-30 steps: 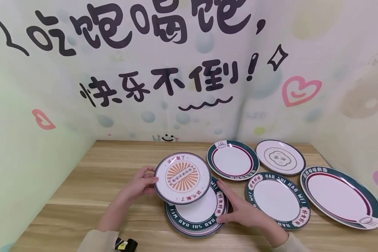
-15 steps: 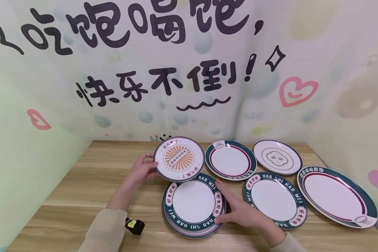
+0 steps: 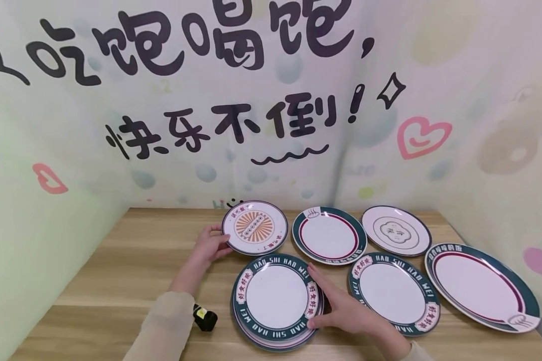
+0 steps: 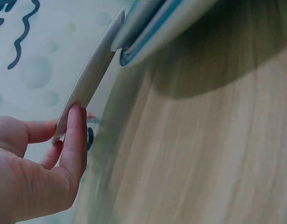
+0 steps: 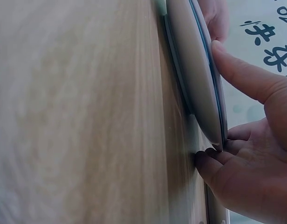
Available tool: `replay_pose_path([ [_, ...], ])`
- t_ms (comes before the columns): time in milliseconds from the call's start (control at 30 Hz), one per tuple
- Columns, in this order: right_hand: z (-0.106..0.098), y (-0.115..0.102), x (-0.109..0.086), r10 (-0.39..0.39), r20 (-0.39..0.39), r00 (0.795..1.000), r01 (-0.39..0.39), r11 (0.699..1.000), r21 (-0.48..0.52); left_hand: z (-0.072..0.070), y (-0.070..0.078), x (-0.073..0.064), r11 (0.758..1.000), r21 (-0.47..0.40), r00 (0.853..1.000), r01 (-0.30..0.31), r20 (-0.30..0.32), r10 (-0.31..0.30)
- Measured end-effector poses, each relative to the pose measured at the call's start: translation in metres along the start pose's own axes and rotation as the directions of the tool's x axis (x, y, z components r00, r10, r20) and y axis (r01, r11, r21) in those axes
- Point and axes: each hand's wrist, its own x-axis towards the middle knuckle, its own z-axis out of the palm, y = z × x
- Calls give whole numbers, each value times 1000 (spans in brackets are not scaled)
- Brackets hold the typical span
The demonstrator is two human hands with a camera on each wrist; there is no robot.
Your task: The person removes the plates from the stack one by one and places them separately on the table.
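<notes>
My left hand (image 3: 211,244) pinches the left edge of a white plate (image 3: 255,228) with an orange sunburst print, at the back of the table. In the left wrist view, thumb and fingers lie on opposite faces of this plate's rim (image 4: 90,77). Nearer to me is a stack whose top plate (image 3: 275,296) has a dark green lettered rim; the lower plates are mostly hidden. My right hand (image 3: 348,307) grips the stack's right edge. From the right wrist, the thumb shows on the upper rim and the fingers at the underside of the plates (image 5: 194,70).
On the right of the wooden table (image 3: 153,240) lie a red-ringed green plate (image 3: 329,235), a white plate with a cloud-shaped print (image 3: 396,230), a lettered green-rimmed plate (image 3: 393,293) and a large oval plate (image 3: 481,287). Behind stands a printed wall (image 3: 198,180).
My left hand has carried the sunburst plate from above the stack back to the far side of the table, and lowered it. The right hand has stayed at the stack's edge.
</notes>
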Motion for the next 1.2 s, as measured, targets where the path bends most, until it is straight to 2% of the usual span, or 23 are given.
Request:
replay_pose_path([
  [200,5,1,-1,-9,5,1000,9,1000,24,4,-10,0,1000,-5,1000,2,-21,-2],
  [400,8,3,0,24,17,1000,-24,999,25,4,-16,1,1000,0,1000,10,-18,-10],
  [633,4,2,1,-6,4,1000,6,1000,-11,6,-13,1,996,82,1000,21,16,-22],
  [933,2,4,2,6,-2,1000,-6,1000,-17,6,-8,-4,979,204,998,26,46,-37],
  [1200,2,4,1,0,2,1000,0,1000,7,-2,-10,-15,982,187,997,-12,81,-3],
])
